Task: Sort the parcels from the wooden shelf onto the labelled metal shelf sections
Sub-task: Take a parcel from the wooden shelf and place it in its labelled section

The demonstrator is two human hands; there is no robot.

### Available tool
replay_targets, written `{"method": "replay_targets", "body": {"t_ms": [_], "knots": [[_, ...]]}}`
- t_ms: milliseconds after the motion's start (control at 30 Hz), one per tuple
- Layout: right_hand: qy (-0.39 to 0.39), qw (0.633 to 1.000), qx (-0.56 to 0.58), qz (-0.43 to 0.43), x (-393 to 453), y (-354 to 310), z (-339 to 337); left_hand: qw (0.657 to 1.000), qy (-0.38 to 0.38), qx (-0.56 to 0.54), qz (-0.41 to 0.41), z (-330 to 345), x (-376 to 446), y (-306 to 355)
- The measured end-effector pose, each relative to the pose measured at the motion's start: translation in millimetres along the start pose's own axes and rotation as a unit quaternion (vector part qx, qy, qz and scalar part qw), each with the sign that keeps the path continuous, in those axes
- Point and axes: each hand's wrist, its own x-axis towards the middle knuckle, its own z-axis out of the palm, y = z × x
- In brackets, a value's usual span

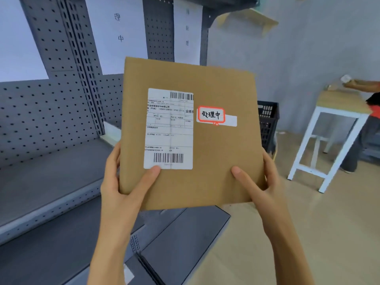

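While both forearms rise from the bottom of the view, we see our left hand (125,182) and right hand (265,182) clamped on the lower corners of 1 flat brown parcel (207,157), thumbs pressed on its face and the other fingers hidden behind it. The parcel stands tilted, its face turned toward us, between the 2 hands and above them. Our left thumb tip touches the bottom edge of the white shipping label (169,128); up and to the right of that label sits a red-bordered sticker (211,114) with handwritten characters, lying on a white strip.

Below the hands, a dark grey lower shelf (185,239) ends in a square corner under the parcel's right half, and bare pale floor (298,233) opens to the right of our right hand. Left of our left hand, an upper metal shelf (51,182) runs bare, its perforated front lip facing us, backed by grey pegboard (41,112). Above the parcel's top edge hang 2 white section signs (119,27) with printed characters. Beyond our right hand stand a black crate (268,124), partly hidden by the parcel, and further right a white-legged table (333,112), where another person (370,120) is partly in view.
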Motion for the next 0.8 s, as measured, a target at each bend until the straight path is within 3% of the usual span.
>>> {"method": "replay_targets", "body": {"t_ms": [267,800], "knots": [[-0.043,0.998,0.021,0.029,113.8,52.0,-28.0,0.997,0.053,0.052,-0.020,83.1,42.5,-34.2],[-0.188,0.979,-0.062,0.040,311.6,134.1,42.6,0.982,0.156,0.065,-0.089,127.8,205.1,-134.3]]}}
